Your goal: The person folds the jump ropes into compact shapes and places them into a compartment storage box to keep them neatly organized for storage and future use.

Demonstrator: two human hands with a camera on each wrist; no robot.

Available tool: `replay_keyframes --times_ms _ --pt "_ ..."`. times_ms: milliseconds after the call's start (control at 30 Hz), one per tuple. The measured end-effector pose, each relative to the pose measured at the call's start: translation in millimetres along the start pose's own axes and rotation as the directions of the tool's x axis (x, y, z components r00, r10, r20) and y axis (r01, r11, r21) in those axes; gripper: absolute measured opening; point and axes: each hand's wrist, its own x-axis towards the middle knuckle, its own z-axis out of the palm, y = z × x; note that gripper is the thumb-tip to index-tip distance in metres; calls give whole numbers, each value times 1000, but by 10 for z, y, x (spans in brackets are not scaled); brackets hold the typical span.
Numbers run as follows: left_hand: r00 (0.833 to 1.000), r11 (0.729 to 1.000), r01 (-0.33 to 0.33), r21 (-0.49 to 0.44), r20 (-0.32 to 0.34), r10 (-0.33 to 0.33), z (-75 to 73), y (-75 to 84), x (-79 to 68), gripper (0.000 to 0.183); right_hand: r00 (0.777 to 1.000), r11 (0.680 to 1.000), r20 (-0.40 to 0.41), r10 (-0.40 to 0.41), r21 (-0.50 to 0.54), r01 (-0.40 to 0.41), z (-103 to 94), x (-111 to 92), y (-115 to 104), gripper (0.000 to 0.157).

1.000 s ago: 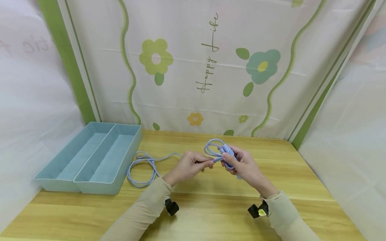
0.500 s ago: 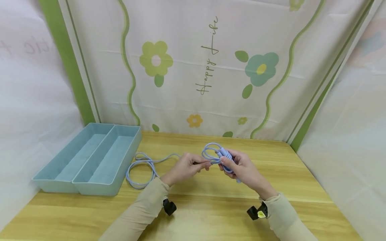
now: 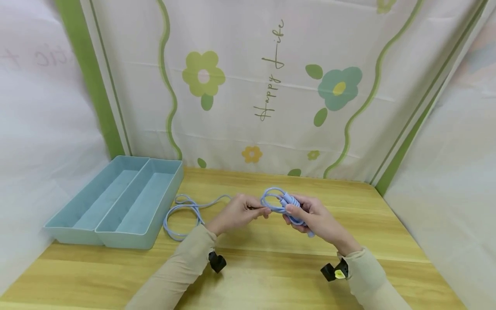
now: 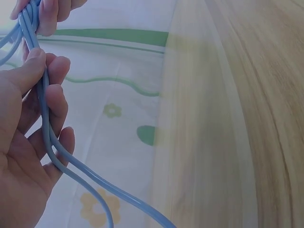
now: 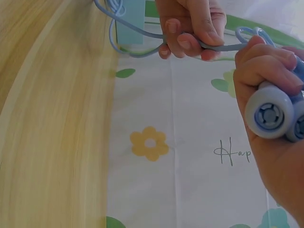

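A light-blue jump rope (image 3: 286,199) is bunched in my right hand (image 3: 319,218), which grips its two handles side by side with cord wound round them. In the right wrist view the round end of one handle (image 5: 269,113) pokes out below the curled fingers. A loop of cord sticks out toward the left. My left hand (image 3: 239,214) pinches the doubled cord (image 4: 43,109) between thumb and fingers, close to the right hand. From there the two strands run down, and the slack cord (image 3: 165,220) lies in loose loops on the table.
Two long pale-blue bins (image 3: 125,240) stand side by side at the left of the wooden table (image 3: 279,280), right beside the slack cord. A flowered curtain (image 3: 232,116) hangs behind the table's back edge, with white sheets at both sides.
Both hands have dropped slightly, and the bundled handles sit a little lower. My left hand keeps pinching the cord; the loops on the table lie as before.
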Motion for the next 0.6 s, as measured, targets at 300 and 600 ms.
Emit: replay_keyframes --times_ms 300,600 --pt "999 997 -53 63 9 52 -18 -9 27 18 995 997 79 59 37 -62 -36 -21 -24 27" --pt "997 992 -59 112 63 53 -123 -9 57 11 985 997 156 78 11 -81 -65 -34 -106 24"
